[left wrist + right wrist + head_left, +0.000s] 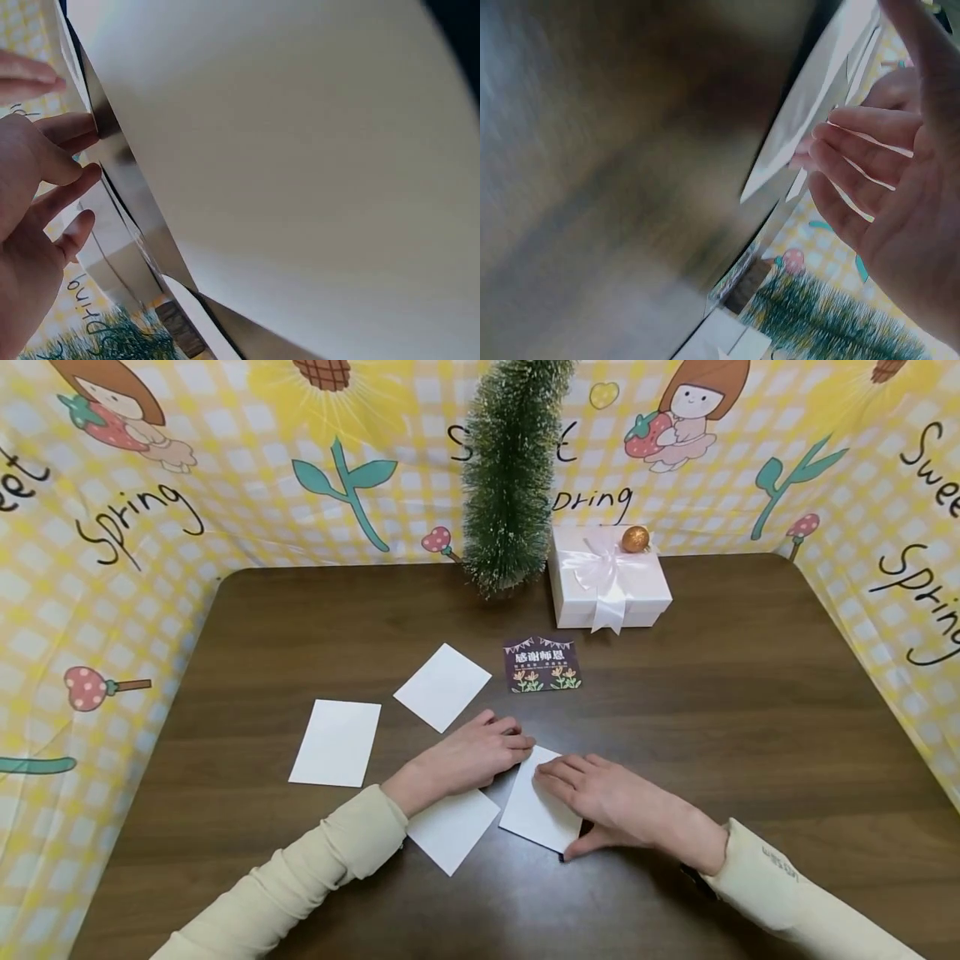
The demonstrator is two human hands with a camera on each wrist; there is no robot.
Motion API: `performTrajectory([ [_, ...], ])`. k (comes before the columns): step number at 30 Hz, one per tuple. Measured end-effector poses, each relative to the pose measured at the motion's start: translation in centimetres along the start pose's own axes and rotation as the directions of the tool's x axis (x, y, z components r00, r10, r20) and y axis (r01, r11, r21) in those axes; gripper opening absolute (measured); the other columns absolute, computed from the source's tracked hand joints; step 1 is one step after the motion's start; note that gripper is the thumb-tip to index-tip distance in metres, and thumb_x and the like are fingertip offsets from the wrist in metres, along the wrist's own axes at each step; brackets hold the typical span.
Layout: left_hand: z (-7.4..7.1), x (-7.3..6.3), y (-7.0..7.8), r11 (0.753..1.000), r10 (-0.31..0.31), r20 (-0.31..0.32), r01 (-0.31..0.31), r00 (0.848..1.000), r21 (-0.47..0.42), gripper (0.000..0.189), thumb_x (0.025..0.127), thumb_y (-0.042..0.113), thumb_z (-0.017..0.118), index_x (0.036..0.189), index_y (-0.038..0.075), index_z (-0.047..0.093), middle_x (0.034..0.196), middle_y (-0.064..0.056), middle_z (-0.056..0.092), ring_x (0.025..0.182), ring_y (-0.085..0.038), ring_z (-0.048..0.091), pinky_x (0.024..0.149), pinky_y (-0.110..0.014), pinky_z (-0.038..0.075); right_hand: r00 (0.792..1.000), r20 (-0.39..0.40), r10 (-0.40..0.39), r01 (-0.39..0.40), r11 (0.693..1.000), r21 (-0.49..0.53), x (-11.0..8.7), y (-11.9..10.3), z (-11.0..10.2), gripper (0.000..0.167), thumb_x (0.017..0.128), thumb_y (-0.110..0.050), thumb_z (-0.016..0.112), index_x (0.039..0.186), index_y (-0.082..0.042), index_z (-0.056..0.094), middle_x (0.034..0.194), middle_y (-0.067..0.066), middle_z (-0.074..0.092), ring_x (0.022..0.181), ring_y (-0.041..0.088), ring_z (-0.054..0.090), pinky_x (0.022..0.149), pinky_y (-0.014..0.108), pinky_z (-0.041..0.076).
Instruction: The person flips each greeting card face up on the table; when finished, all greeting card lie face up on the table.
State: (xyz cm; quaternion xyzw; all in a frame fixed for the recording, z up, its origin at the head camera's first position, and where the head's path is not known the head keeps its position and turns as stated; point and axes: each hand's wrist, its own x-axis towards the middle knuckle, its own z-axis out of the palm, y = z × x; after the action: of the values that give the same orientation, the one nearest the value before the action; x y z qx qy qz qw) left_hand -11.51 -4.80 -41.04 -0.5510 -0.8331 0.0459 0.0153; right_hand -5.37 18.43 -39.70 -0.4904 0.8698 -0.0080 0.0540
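Note:
A white rectangular card [534, 806] with a dark lower edge lies aslant on the table in front of the person. Whether it is one card or a stack, I cannot tell. My left hand [480, 752] touches its far left corner with the fingertips. Over its right part rests my right hand [618, 802], fingers on the top face and thumb by the near right corner. Beneath the left wrist lies a second white card [453, 831], partly covered by the forearm; it fills much of the left wrist view. In the right wrist view the right hand's fingers [866, 157] look extended.
Two more white cards [335, 743] [442, 687] lie to the left. Farther back are a dark printed card [542, 665], a small green tree [513, 485] and a white gift box [611, 581] with a ribbon and gold ball [635, 538]. Patterned cloth [247, 518] surrounds the brown table [255, 635].

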Motion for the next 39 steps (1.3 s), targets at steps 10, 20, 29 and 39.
performTrajectory([
  [10, 0.3, -0.1, -0.1, 1.000, -0.006, 0.022, 0.007, 1.000, -0.011, 0.042, 0.088, 0.008, 0.067, 0.128, 0.019, 0.063, 0.135, 0.008, 0.059, 0.113, -0.015, 0.052, 0.079, -0.032, 0.036, 0.998, 0.036, -0.060, 0.063, 0.995, -0.082, -0.5, -1.1, 0.3, 0.077, 0.082, -0.061, 0.067, 0.132, -0.004, 0.057, 0.135, 0.010, 0.057, 0.120, 0.025, 0.053, 0.097, 0.041, 0.044],
  [20, -0.2, -0.2, -0.3, 0.984, -0.025, 0.072, 0.037, 0.997, -0.175, 0.048, 0.086, 0.001, 0.065, 0.133, 0.014, 0.061, 0.138, 0.003, 0.057, 0.123, -0.019, 0.048, 0.084, -0.035, 0.038, 0.894, -0.363, -0.264, 0.265, 0.963, -0.049, -1.2, 1.0, -1.2, 0.024, 0.096, -0.027, 0.052, 0.096, -0.012, 0.071, 0.089, -0.005, 0.070, 0.080, 0.011, 0.065, 0.074, 0.029, 0.049],
  [29, 0.2, 0.2, -1.1, 0.902, -0.093, -0.047, 0.064, 0.995, -0.427, 0.029, 0.092, 0.025, 0.067, 0.119, 0.012, 0.068, 0.121, 0.001, 0.067, 0.114, -0.018, 0.054, 0.085, -0.037, 0.040, 0.831, -0.517, -0.203, 0.134, 0.977, -0.168, -1.1, 3.6, -2.7, 0.029, 0.104, -0.020, 0.040, 0.093, -0.008, 0.064, 0.075, -0.003, 0.065, 0.066, 0.015, 0.058, 0.063, 0.029, 0.042],
  [39, 0.2, 0.6, -1.6, 0.863, -0.240, -0.202, 0.113, 0.950, -0.493, 0.013, 0.094, 0.019, 0.064, 0.097, 0.011, 0.074, 0.090, 0.000, 0.071, 0.083, -0.015, 0.065, 0.075, -0.036, 0.048, 0.792, -0.610, 0.019, 0.054, 0.993, 0.101, 0.6, 5.9, -2.2, 0.029, 0.104, -0.024, 0.045, 0.092, -0.006, 0.065, 0.076, -0.001, 0.064, 0.066, 0.014, 0.057, 0.063, 0.032, 0.046],
])
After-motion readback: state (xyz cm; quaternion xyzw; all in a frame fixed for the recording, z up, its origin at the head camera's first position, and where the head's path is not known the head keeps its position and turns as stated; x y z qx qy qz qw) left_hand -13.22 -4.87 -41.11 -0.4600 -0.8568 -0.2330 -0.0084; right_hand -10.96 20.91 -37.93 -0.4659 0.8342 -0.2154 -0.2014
